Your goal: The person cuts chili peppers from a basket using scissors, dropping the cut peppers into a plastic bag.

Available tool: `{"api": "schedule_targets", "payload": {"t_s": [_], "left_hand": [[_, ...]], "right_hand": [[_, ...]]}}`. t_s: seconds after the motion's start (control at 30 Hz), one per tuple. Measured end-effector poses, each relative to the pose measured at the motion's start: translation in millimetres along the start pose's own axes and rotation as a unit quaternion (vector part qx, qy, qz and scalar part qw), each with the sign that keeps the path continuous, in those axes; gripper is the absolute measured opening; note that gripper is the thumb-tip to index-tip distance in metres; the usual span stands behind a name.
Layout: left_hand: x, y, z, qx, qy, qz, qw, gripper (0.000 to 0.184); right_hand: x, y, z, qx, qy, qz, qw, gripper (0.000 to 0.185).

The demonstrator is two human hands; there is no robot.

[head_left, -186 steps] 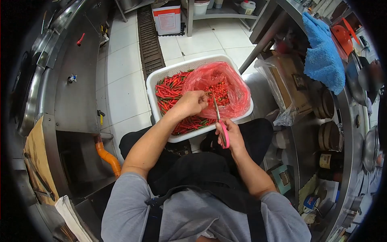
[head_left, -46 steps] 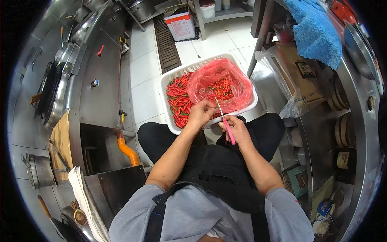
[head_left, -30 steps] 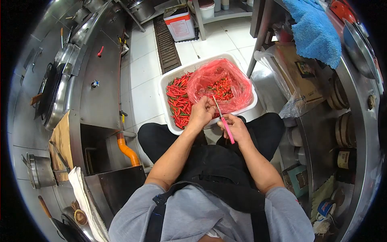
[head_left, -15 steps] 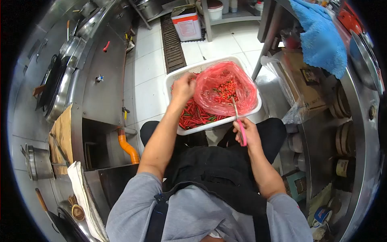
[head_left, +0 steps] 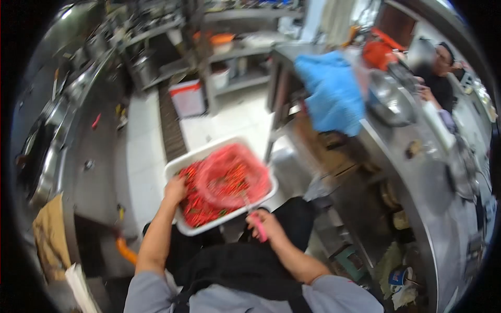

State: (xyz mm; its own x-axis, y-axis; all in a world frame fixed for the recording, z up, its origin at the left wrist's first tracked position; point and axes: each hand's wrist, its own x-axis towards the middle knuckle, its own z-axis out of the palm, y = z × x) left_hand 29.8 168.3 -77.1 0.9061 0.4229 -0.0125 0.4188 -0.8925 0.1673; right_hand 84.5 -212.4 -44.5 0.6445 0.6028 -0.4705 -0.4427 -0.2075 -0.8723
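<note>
A white plastic basket [head_left: 172, 169] full of red chilies [head_left: 194, 211] rests in front of my knees. Inside it, towards the right, sits an open pink plastic bag [head_left: 206, 193] with small cut chili pieces [head_left: 234, 180] in it. My left hand [head_left: 176, 189] is at the basket's left side, its fingers down at the whole chilies; blur hides whether they grip any. Pink-handled scissors [head_left: 259, 227] are in my right hand [head_left: 267, 224] at the basket's near right corner. Their blades point up towards the bag's near edge.
Steel counters flank me on both sides. A blue towel [head_left: 334, 94] hangs over the right counter's end, near a metal bowl [head_left: 390, 99]. Another person [head_left: 441, 78] stands beyond that counter. A white and red bin [head_left: 188, 99] stands on the tiled floor ahead.
The view has swung up and right, bringing the other person and right counter into sight. My left hand has lowered from beside the bag to the chilies at the basket's left. The scissors remain held.
</note>
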Motion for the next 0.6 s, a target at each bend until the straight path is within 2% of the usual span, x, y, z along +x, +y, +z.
{"api": "schedule_targets", "payload": {"t_s": [0.07, 0.17, 0.23, 0.27, 0.33, 0.37, 0.43, 0.47, 0.5, 0.57, 0.6], "left_hand": [[2, -4, 1, -0.026, 0.033, 0.003, 0.999, 0.021], [2, -10, -2, -0.1, 0.107, -0.011, 0.989, 0.018], [4, -9, -3, -0.292, 0.17, -0.088, 0.937, 0.016], [4, -8, -2, -0.293, 0.171, -0.086, 0.937, 0.016], [-14, 27, -35, -0.501, 0.09, -0.157, 0.846, 0.014], [-17, 31, -33, -0.536, 0.083, -0.137, 0.829, 0.013], [-20, 41, -18, -0.519, 0.135, -0.006, 0.844, 0.015], [-26, 53, -26, -0.448, 0.14, 0.023, 0.883, 0.016], [-35, 73, -35, -0.503, 0.088, -0.022, 0.86, 0.017], [-43, 88, -34, -0.461, 0.054, 0.016, 0.885, 0.02], [-48, 100, -33, -0.499, 0.042, 0.027, 0.865, 0.016]], "right_hand": [[-5, -3, -1, -0.007, -0.002, -0.002, 1.0, 0.038], [-14, -8, -1, -0.016, -0.003, -0.012, 1.0, 0.035], [-15, -8, -2, -0.02, -0.002, -0.015, 1.0, 0.035], [-15, -8, -2, -0.022, -0.005, -0.013, 1.0, 0.036], [-11, -4, -1, -0.023, -0.017, -0.016, 0.999, 0.035], [-6, -1, 1, -0.025, -0.016, -0.028, 0.999, 0.034], [5, 9, 9, -0.019, -0.016, -0.078, 0.997, 0.036], [12, 14, 10, -0.035, -0.02, -0.094, 0.995, 0.035], [19, 18, 14, -0.005, -0.028, -0.105, 0.994, 0.037], [22, 18, 19, -0.01, -0.025, -0.126, 0.992, 0.039], [18, 11, 22, -0.008, -0.027, -0.133, 0.991, 0.04]]}}
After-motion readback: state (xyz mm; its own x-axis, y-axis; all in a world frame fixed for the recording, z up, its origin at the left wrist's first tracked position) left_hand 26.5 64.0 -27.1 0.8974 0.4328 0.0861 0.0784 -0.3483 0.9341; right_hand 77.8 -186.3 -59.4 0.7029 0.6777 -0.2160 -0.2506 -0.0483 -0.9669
